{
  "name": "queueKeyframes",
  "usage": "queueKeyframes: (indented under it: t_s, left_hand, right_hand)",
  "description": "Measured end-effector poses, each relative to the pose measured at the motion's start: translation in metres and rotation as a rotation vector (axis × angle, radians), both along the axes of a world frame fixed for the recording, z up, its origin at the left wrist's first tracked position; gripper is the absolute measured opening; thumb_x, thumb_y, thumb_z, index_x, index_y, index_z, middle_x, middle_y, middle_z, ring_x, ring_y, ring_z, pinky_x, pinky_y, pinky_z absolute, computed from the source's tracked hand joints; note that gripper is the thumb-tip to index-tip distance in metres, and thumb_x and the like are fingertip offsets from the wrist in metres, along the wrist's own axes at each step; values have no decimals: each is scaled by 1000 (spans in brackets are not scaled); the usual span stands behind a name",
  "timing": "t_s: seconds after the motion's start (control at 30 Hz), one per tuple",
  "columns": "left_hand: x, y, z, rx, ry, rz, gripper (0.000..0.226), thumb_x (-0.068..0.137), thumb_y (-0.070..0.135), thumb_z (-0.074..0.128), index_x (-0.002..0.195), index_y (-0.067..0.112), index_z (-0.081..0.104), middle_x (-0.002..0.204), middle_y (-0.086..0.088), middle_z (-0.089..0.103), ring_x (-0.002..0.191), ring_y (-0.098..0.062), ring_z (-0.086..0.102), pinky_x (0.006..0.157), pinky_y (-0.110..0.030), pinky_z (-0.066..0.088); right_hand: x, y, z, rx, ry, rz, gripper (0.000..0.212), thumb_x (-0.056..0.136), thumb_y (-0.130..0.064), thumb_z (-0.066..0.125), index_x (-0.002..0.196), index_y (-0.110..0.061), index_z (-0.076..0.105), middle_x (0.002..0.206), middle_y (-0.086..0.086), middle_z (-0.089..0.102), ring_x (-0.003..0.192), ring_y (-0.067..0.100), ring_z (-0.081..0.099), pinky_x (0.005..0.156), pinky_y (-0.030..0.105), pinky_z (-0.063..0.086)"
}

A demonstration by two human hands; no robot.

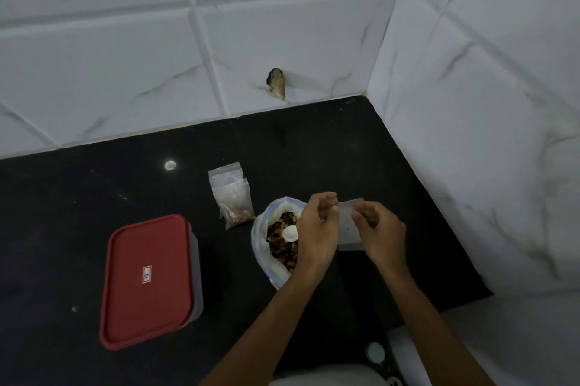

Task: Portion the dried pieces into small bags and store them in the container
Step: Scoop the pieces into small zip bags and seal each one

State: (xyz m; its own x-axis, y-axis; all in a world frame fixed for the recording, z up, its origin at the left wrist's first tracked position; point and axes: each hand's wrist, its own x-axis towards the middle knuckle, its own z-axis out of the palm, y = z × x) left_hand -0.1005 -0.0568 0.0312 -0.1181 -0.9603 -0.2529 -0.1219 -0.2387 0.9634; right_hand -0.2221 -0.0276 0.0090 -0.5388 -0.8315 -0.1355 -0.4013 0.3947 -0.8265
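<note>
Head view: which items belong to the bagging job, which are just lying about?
In the job:
- small empty bag, held between left hand and right hand
- big bag of dried pieces, white scoop inside
- filled small bags
- red-lidded container, shut

Lying about:
- broken spot on the wall tile
- white speck on the counter

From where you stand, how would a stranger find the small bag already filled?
On the black counter, between the red-lidded container and the tiled wall, lies a filled small bag atop empty ones. Brown pieces sit at its bottom, unlike the empty bag in both hands.
</note>
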Motion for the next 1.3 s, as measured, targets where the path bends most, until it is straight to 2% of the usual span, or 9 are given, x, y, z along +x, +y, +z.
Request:
queueKeyframes:
  t_s: [0.07,0.23,0.37,0.57,0.7,0.83,0.93,1.1,1.3]
  left_hand:
    - [-10,1,-5,83,21,-21,28,102,8,54,126,20,62,118,8,68,110,-1,62,93,-17,50]
    - [-33,6,-12,291,22,-19,34,103,10,51,133,23,58,131,8,61,120,-6,57,86,-14,44]
    - [-42,8,-17,379,-50,-40,39,103,11,47,140,24,51,129,7,53,97,1,52,74,-15,43]
    - [-51,9,-25,418,-103,-60,41,103,8,45,142,22,49,105,12,52,89,0,54,74,-20,48]
    - [-54,10,-24,410,-123,-68,40,103,9,46,140,25,50,125,1,56,94,-1,55,78,-21,49]
    - [-54,12,-25,396,-125,-56,38,103,12,49,139,25,51,127,1,56,95,1,54,73,-17,45]
    - [-54,12,-23,419,-67,-40,38,102,9,50,137,23,53,124,3,58,100,-3,57,81,-19,48]
    - [-48,4,-12,507,96,17,29,97,14,56,124,25,59,127,-10,64,115,-21,63,104,-37,51]
    - [-15,-17,19,391,348,204,26,101,4,55,126,9,62,123,-11,68,114,-20,68,94,-28,55]
  right_hand:
    - [-12,7,-10,6,59,-17,22,90,-15,68,112,-16,66,103,-7,67,90,0,61,69,6,42]
    - [-28,13,-33,38,142,14,24,87,-14,72,109,-16,64,105,-1,66,89,5,60,67,10,43]
    - [-33,12,-40,129,104,45,29,86,-17,72,114,-18,61,111,-3,60,93,5,56,69,13,42]
    - [-41,9,-43,159,11,104,31,85,-17,73,114,-22,60,112,-6,62,93,2,58,68,12,44]
    - [-45,7,-41,185,-56,96,34,85,-16,73,116,-22,60,109,-8,62,89,-1,58,67,13,46]
    - [-47,5,-40,218,-162,62,37,84,-17,73,118,-23,60,101,-12,61,87,0,60,66,15,46]
    - [-48,3,-39,227,-189,90,32,85,-18,73,113,-24,62,97,-10,65,87,2,63,67,16,50]
    - [-48,3,-24,171,-208,59,15,86,-18,72,97,-25,66,92,-8,68,84,4,66,69,20,54]
    - [-41,-3,12,1,-195,-103,11,86,-23,71,94,-28,65,91,-10,66,85,3,63,68,18,47]
